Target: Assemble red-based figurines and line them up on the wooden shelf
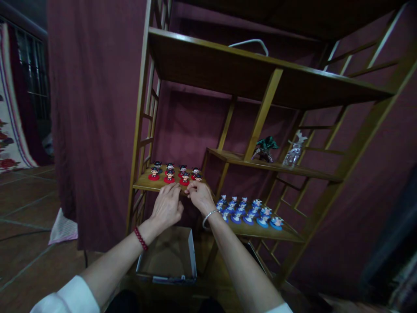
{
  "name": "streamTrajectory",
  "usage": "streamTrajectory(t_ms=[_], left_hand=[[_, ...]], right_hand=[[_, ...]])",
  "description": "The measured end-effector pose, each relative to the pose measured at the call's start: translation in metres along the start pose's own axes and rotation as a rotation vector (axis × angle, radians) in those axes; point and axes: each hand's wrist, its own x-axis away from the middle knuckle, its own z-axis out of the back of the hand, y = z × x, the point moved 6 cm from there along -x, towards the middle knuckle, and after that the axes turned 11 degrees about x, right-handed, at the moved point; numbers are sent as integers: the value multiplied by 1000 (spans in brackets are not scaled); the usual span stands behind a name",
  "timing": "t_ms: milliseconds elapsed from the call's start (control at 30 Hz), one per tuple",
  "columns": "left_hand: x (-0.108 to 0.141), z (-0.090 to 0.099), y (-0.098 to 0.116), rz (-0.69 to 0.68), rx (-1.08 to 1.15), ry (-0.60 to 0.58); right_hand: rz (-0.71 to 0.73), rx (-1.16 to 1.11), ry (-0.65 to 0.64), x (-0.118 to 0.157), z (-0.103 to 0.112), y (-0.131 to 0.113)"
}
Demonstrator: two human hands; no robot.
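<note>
Small doll figurines [169, 175] with black hair and mostly red round bases stand in two rows on the left shelf [148, 184]. My right hand [199, 195] has its fingertips closed at the base of the front-right figurine [197, 178], whose lower part they hide. Beside it, my left hand [167, 205] is at the shelf's front edge, fingers stretched forward and thumb apart, with nothing seen in it. A red bead bracelet [140, 239] is on the left wrist and a silver bangle [210, 216] on the right.
Several blue and purple figurines [249, 211] stand on the lower right shelf. Above them, a middle shelf [293, 171] bears a dark green wrapped item [267, 147] and a clear-wrapped item [295, 151]. An open cardboard box [192, 252] lies below my hands. A maroon curtain [97, 121] hangs left.
</note>
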Motion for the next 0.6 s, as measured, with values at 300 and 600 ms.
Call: streamTrajectory(t_ms=[300, 600], left_hand=[[-15, -4, 3, 51, -31, -53], [-23, -7, 1, 82, -23, -86]], right_hand=[[-98, -47, -134, -4, 0, -4], [-165, -59, -183, -9, -3, -2]])
